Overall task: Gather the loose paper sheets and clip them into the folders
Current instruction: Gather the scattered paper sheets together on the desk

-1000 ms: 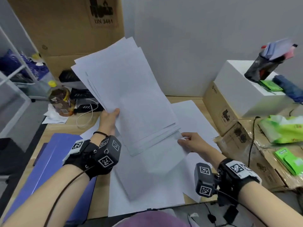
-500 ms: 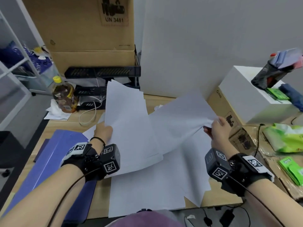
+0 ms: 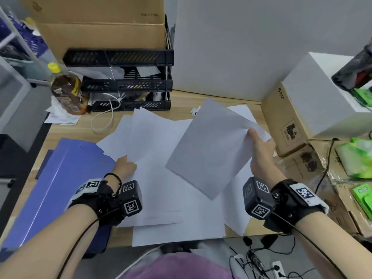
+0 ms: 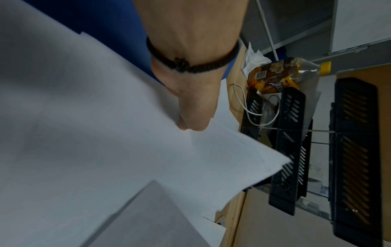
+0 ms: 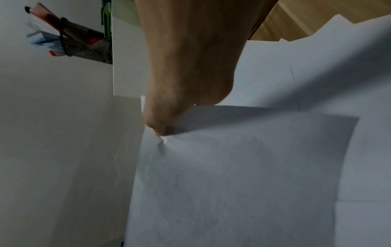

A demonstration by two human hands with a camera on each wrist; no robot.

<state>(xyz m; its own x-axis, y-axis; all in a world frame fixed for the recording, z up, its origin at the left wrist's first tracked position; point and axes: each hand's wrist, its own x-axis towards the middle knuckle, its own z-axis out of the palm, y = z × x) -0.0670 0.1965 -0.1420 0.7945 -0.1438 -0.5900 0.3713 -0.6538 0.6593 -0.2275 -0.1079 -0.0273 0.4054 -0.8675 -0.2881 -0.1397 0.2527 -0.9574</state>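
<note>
My left hand [image 3: 125, 167] grips the left edge of a stack of white sheets [image 3: 159, 158], thumb on top; the left wrist view shows the same hand [image 4: 193, 117] and stack [image 4: 95, 142]. My right hand [image 3: 258, 146] pinches the right edge of a single sheet [image 3: 209, 150] lifted and tilted over the desk; in the right wrist view the hand [image 5: 162, 128] creases that sheet [image 5: 243, 167] at the pinch. More loose sheets [image 3: 181, 226] lie flat on the wooden desk [image 3: 244, 105]. A blue folder [image 3: 50, 188] lies at the left, partly under my left forearm.
Black stacked letter trays [image 3: 128, 83] and a brown drink bottle [image 3: 66, 91] stand at the back left, with a white cable [image 3: 104, 119] in front. Cardboard boxes [image 3: 285, 121] and green packets [image 3: 360, 158] crowd the right side. A large carton [image 3: 100, 23] sits on the trays.
The left hand's stack has come down from upright to near the desk. The right hand has lifted a single sheet off the right side and swung it over the middle.
</note>
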